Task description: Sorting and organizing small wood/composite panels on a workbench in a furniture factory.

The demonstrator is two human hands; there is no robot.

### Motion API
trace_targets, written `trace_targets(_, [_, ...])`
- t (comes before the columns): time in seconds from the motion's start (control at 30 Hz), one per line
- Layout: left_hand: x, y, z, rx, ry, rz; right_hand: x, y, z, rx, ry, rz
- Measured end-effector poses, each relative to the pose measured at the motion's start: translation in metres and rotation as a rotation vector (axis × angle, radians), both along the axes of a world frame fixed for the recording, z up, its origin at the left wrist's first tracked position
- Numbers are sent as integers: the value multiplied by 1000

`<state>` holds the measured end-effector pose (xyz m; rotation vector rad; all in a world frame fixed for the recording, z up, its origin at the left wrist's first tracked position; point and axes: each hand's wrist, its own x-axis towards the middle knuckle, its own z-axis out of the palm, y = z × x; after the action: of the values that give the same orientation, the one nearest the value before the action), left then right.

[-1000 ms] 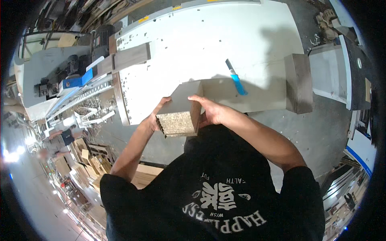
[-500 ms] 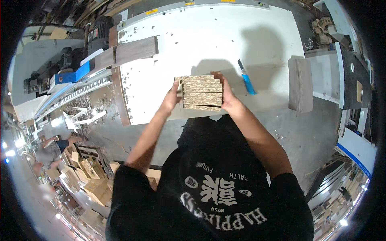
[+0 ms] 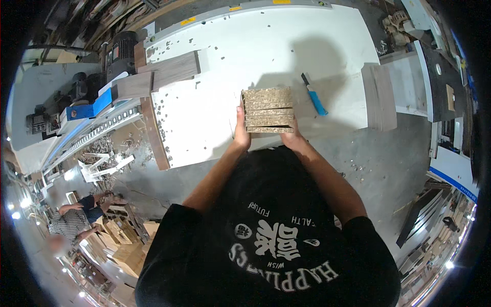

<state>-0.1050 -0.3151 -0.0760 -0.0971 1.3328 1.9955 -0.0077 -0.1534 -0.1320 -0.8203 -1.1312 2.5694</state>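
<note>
A stack of particleboard pieces (image 3: 268,108) is held between my two hands over the near edge of the white table. Its rough speckled cut edges face up, and narrow gaps show between the lower pieces. My left hand (image 3: 242,132) is closed against the stack's left side, the thumb along it. At the lower right corner, my right hand (image 3: 293,135) grips the stack, its fingers mostly hidden behind the boards. A utility knife (image 3: 315,99) with a blue handle and dark blade lies on the table to the right.
The white table (image 3: 230,71) carries scattered dark chips. Wood-grain boards (image 3: 176,70) rest at its left, and a stack of grey-brown panels (image 3: 379,97) stands at its right end. A long level (image 3: 215,16) lies along the far edge. Another person (image 3: 74,222) is at lower left.
The stack has come round and to the right, its pieces now flush instead of stepped. My left hand has moved right and in against its side; my right hand sits lower.
</note>
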Motion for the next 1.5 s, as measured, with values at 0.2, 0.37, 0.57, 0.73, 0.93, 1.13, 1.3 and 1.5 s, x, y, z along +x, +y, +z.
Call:
trace_targets(0.2, [-11, -63, -88, -95, 291, -87, -46, -14, 73, -83, 68, 53])
trace_targets(0.37, [-66, -63, 9, -75, 389, -688, -41, 3, 34, -216, -54, -138])
trace_targets(0.57, [-67, -46, 20, -429, 823, -647, -35, 4, 59, -32, -99, -33])
trace_targets(0.73, [-52, -45, 30, -432, 740, -573, 4, 53, 39, 1038, 39, 364])
trace_targets(0.93, [-11, -49, -26, -399, 482, -448, -1, 33, 67, 956, 73, 714])
trace_targets(1.13, [-5, -24, 8, -338, 386, -426, 10, 25, 42, 707, 88, 547])
trace_targets(1.3, [-11, -26, -27, -380, 574, -426, 3, 39, 36, 1084, 132, 589])
trace_targets(1.5, [-27, -22, -32, -407, 738, -401, -5, 43, 42, 1229, 106, 587])
